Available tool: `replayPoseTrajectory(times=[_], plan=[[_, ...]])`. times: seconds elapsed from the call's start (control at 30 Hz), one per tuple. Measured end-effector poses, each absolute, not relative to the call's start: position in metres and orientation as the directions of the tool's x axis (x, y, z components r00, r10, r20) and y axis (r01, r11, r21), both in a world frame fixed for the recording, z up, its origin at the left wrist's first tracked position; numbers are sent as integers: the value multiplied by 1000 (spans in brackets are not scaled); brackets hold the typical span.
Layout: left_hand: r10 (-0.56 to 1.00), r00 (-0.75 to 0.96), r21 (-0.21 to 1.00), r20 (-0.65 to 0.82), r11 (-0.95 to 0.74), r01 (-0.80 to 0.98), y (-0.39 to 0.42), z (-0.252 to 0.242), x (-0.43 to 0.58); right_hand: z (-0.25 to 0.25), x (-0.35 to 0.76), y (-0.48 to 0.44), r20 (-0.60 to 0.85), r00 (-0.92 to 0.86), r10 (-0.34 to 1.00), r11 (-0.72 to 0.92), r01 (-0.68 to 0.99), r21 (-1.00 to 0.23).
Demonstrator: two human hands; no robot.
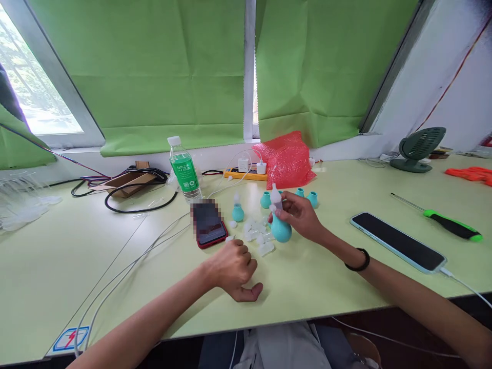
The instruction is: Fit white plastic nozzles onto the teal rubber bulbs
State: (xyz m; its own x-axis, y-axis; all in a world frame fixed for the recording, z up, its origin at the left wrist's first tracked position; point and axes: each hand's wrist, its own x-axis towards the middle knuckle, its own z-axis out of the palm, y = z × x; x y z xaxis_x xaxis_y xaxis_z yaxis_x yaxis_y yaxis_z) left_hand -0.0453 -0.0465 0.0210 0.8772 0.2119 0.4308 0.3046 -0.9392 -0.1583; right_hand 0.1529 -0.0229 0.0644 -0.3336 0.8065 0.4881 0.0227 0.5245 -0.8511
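Observation:
My right hand [298, 212] grips a teal squeeze bulb [282, 231] between thumb and fingers, its rounded end hanging down. A translucent nozzle [275, 197] points up above the bulb, in the same fingers. My left hand [236, 271] rests on the table with its fingers curled under and the thumb sticking out; whatever lies inside the curl is hidden. Between the hands and just beyond is a small pile of translucent plastic pieces [266, 248]. Another teal bulb [238, 212] stands upright with a clear tip. Several more teal bulbs [265, 200] stand behind my right hand.
A red-cased phone [210, 236] lies beyond my left hand, near a water bottle [185, 171]. Red bubble wrap [288, 161] and a power strip [246, 175] lie at the back. To the right are a charging phone [397, 241], a screwdriver [448, 223] and a fan [418, 148]. White cables [154, 241] cross the left side.

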Motion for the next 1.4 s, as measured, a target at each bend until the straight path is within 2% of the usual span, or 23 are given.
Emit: replayPoseTrajectory(times=[0.03,0.1,0.2,0.3,0.4,0.57,0.63,0.7,0.77,0.93,1.03,1.23,1.4], plan=[[191,915,-253,356,-923,291,-48,19,-43,59,154,-25,451,-384,805,495,17,-869],[213,932,-356,293,-880,313,-49,13,-38,50,156,-29,349,-529,774,409,-3,-912],[319,883,-407,345,-797,447,-46,1,-30,44,154,-35,190,-719,668,254,-20,-967],[455,797,-376,397,-711,594,-40,-4,-26,40,151,-39,115,-764,634,106,-62,-992],[561,729,-282,393,-681,676,-35,3,-28,35,148,-39,54,-751,658,6,-66,-998],[629,684,-100,369,-705,702,-28,36,-43,27,140,-46,51,-701,712,-11,-83,-996],[638,696,-118,329,-704,700,-26,48,-50,25,133,-54,36,-709,704,-51,-101,-994],[646,716,-189,264,-693,696,-26,53,-57,25,123,-61,-3,-717,697,-112,-105,-988],[651,726,-275,221,-673,687,-26,52,-61,24,116,-63,-12,-676,737,-85,-74,-994],[608,763,-409,220,-652,638,-26,41,-61,17,115,-48,156,-461,873,226,99,-969],[581,795,-395,174,-698,597,-24,38,-61,12,121,-38,193,-398,897,259,119,-959],[584,800,-352,137,-726,591,-23,38,-63,21,131,-38,230,-441,867,188,-138,-972],[589,796,-227,140,-763,605,-22,30,-56,36,143,-43,254,-406,878,219,-132,-967]])
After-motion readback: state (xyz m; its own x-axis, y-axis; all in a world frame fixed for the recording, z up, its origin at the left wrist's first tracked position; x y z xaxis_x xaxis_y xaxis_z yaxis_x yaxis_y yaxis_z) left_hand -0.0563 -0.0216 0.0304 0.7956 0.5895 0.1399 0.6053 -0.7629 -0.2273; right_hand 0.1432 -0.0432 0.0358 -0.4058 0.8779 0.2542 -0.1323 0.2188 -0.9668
